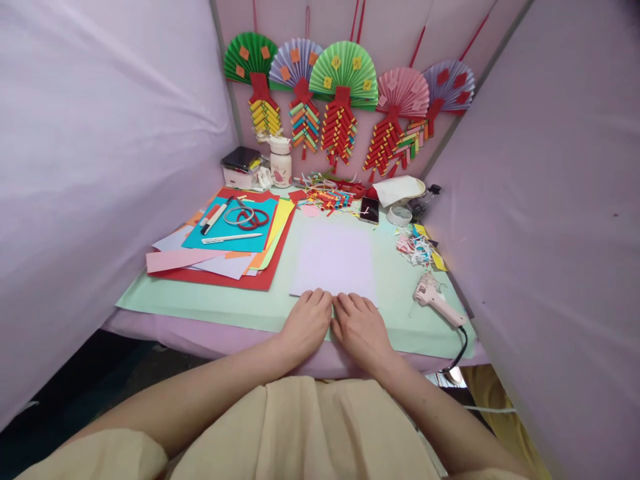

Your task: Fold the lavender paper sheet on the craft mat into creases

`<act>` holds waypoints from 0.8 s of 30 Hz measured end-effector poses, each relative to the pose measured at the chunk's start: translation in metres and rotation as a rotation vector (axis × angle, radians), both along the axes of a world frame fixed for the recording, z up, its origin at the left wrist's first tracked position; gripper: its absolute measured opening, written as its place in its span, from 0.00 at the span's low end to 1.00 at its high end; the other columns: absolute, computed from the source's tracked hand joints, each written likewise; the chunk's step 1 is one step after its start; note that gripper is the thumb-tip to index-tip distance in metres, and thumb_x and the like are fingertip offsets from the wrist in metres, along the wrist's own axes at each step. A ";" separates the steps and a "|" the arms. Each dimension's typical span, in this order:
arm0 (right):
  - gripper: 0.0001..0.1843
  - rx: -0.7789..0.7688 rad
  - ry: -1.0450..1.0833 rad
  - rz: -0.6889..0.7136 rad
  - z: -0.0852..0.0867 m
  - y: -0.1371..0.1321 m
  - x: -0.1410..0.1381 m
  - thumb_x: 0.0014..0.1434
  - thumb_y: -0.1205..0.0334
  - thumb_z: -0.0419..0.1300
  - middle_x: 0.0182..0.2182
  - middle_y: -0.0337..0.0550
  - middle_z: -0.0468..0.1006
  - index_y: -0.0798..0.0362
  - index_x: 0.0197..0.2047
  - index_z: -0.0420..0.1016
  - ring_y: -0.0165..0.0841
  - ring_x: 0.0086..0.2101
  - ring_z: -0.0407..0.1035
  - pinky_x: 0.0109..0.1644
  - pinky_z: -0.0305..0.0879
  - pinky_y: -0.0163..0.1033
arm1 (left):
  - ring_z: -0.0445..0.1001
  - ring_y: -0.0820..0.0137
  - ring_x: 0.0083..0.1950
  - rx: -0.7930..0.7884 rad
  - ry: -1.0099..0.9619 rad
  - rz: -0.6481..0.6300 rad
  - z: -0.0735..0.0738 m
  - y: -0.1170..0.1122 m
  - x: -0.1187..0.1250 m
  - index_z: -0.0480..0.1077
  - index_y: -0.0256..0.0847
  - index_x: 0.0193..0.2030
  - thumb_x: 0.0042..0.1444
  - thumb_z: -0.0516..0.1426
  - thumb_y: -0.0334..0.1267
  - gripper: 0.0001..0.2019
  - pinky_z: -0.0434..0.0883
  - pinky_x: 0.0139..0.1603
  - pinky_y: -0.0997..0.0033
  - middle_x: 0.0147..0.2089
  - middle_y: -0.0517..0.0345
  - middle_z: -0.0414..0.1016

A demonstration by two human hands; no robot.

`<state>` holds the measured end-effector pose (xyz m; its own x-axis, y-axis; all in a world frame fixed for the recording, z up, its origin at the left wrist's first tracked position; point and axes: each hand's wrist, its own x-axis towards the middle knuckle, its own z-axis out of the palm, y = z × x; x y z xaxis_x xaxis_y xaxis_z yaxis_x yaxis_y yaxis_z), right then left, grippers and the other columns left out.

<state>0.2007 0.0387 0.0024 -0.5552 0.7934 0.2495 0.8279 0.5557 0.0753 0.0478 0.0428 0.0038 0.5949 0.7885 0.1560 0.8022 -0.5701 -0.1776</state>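
Observation:
A pale lilac sheet of paper (334, 260) lies flat on the light green mat (210, 303) in front of me. My left hand (305, 323) and my right hand (359, 327) rest side by side on the sheet's near edge, fingertips pressed down on it. The fingers of both hands are curled and held close together, pinching or pressing the paper's edge. Whether the edge is folded over is hidden by the fingers.
A stack of coloured paper (225, 250) with scissors (247, 217) and pens lies at the left. A glue gun (435, 298) lies at the right, its cord over the edge. Paper scraps (417, 248), a phone (370, 209), a tape roll (400, 215) and a bottle (281, 162) are at the back. Paper fans (345, 73) hang on the wall.

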 end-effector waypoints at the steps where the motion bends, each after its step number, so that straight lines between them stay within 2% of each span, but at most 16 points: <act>1: 0.18 0.004 -0.009 -0.007 0.001 0.000 0.001 0.63 0.61 0.53 0.45 0.49 0.73 0.57 0.55 0.67 0.41 0.46 0.63 0.49 0.59 0.46 | 0.64 0.60 0.43 0.007 -0.001 0.011 0.000 -0.001 -0.002 0.70 0.33 0.46 0.59 0.49 0.26 0.12 0.63 0.42 0.59 0.41 0.48 0.68; 6: 0.17 0.013 -0.037 -0.086 0.000 -0.005 0.025 0.63 0.63 0.53 0.48 0.48 0.73 0.55 0.54 0.68 0.40 0.48 0.62 0.49 0.58 0.45 | 0.64 0.59 0.45 0.006 0.001 0.112 0.001 -0.006 -0.032 0.71 0.34 0.44 0.58 0.50 0.25 0.12 0.62 0.42 0.60 0.44 0.48 0.69; 10: 0.18 0.046 -0.025 -0.144 -0.005 -0.012 0.049 0.64 0.64 0.52 0.51 0.46 0.73 0.55 0.56 0.68 0.40 0.50 0.61 0.50 0.58 0.45 | 0.65 0.60 0.49 0.017 -0.033 0.201 0.002 -0.012 -0.051 0.69 0.36 0.50 0.59 0.48 0.25 0.16 0.62 0.46 0.59 0.48 0.48 0.71; 13: 0.18 0.071 0.027 -0.172 -0.012 -0.016 0.058 0.64 0.66 0.51 0.53 0.45 0.73 0.54 0.57 0.68 0.40 0.51 0.61 0.51 0.60 0.45 | 0.65 0.60 0.53 0.043 -0.133 0.270 0.000 -0.016 -0.054 0.68 0.38 0.54 0.60 0.49 0.28 0.17 0.62 0.49 0.58 0.51 0.49 0.72; 18: 0.19 0.130 0.210 -0.174 -0.033 -0.016 0.060 0.64 0.66 0.50 0.53 0.48 0.73 0.56 0.56 0.69 0.41 0.50 0.63 0.52 0.63 0.47 | 0.64 0.59 0.57 0.109 -0.299 0.370 -0.009 -0.021 -0.053 0.70 0.43 0.54 0.62 0.48 0.33 0.17 0.62 0.49 0.54 0.56 0.51 0.72; 24: 0.19 0.197 0.368 -0.166 -0.047 -0.016 0.060 0.64 0.62 0.51 0.52 0.53 0.73 0.57 0.56 0.69 0.42 0.48 0.64 0.51 0.65 0.51 | 0.64 0.57 0.58 0.138 -0.322 0.336 -0.016 -0.023 -0.057 0.70 0.44 0.55 0.63 0.47 0.33 0.17 0.63 0.49 0.54 0.60 0.51 0.69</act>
<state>0.2603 0.0231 -0.0449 -0.2705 0.7817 0.5619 0.8961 0.4178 -0.1499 -0.0090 0.0199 -0.0120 0.2151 0.8877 0.4072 0.9646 -0.2583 0.0537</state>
